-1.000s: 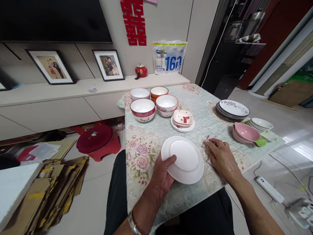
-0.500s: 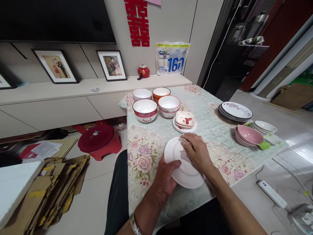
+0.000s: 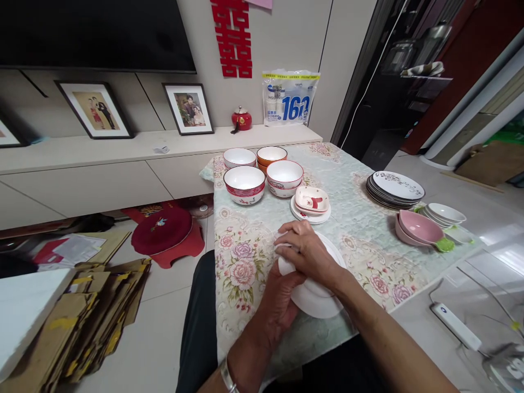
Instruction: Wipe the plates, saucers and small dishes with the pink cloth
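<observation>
A white plate [image 3: 317,300] is tilted over the table's near edge, its left side gripped by my left hand [image 3: 280,297], thumb on top. My right hand [image 3: 309,254] lies across the plate's upper left, fingers curled around the rim. A thin white wipe [image 3: 279,240] shows at the right fingertips, mostly hidden by the hand. Just beyond the plate, small square dishes with a red print [image 3: 311,200] rest on a stack of small white saucers [image 3: 301,217].
Behind stand stacked red-patterned bowls [image 3: 244,185], more bowls [image 3: 285,173] and orange bowls [image 3: 272,155]. On the right are dark-edged plates [image 3: 397,185], pink bowls [image 3: 420,226] and small white bowls [image 3: 446,213]. A red stool [image 3: 164,232] and flattened cardboard [image 3: 90,305] lie left.
My right hand has moved left across the plate, from its right upper part to the left rim, with the wipe. My left hand keeps its hold.
</observation>
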`<move>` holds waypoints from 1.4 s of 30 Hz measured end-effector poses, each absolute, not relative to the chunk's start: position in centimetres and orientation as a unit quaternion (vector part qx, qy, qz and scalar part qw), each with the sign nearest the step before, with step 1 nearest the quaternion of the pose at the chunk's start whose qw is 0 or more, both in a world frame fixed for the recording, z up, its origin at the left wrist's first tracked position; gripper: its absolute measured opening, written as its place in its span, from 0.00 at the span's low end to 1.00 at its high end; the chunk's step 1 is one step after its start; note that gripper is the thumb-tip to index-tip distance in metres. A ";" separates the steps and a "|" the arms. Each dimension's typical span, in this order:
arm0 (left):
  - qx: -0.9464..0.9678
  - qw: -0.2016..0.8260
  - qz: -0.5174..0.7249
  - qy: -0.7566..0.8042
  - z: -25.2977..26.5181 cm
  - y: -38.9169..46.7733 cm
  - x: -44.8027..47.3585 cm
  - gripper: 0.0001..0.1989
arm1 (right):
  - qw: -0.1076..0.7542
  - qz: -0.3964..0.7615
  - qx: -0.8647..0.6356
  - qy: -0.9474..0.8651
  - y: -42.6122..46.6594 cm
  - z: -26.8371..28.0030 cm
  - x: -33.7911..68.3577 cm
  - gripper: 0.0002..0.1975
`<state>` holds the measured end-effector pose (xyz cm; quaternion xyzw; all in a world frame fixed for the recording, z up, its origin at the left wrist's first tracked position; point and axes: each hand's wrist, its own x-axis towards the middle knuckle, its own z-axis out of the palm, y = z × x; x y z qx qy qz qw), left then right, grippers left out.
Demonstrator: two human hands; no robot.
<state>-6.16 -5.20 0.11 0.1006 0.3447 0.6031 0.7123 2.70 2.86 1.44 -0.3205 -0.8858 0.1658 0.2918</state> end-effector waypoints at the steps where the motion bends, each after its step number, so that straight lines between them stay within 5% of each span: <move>1: 0.101 0.713 0.604 0.341 0.1 -5.2 -6.2 0.25 | 0.302 0.151 -0.349 -0.874 3.5 1.0 3.0 0.07; 10: 0.099 0.718 0.607 0.325 -0.4 -5.2 -6.4 0.30 | 0.327 0.160 -0.410 -0.836 4.2 0.1 4.0 0.08; 16: -0.039 0.732 0.617 0.287 0.2 -4.5 -6.9 0.13 | 0.333 0.192 -0.288 -0.877 1.5 0.3 3.8 0.09; 28: -0.091 0.760 0.575 0.288 0.1 -4.5 -7.5 0.26 | 0.228 0.223 -0.194 -0.928 -3.7 2.8 6.7 0.05; 37: -0.077 0.761 0.597 0.241 -0.6 -4.1 -6.7 0.22 | 0.288 0.125 -0.363 -0.877 2.5 0.1 5.4 0.13; 42: -0.037 0.770 0.576 0.273 -1.2 -4.1 -6.4 0.28 | 0.279 0.094 -0.466 -0.834 3.0 -1.4 8.5 0.15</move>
